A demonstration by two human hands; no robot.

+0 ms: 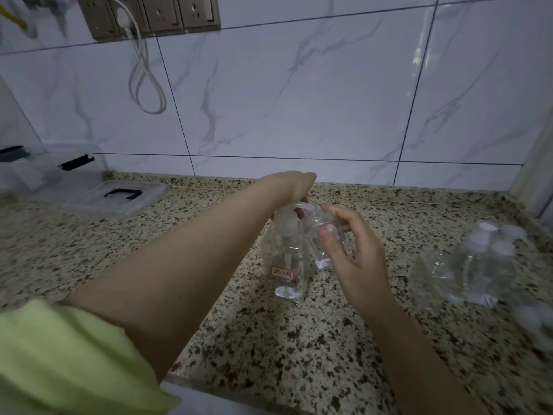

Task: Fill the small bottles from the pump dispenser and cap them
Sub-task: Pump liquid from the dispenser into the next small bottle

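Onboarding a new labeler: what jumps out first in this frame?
Mid-counter, the left hand presses on the pump dispenser while the right hand holds a small clear bottle tilted at its spout. Right of them sits a cluster of small bottles, some with white caps. A clear plastic box lies far left by the tiled wall.

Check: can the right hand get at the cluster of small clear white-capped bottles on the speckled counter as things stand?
Probably not yet: the right hand grips a small clear bottle at the clear pump dispenser. The path to the capped bottles on its right looks free, once it sets that bottle down.
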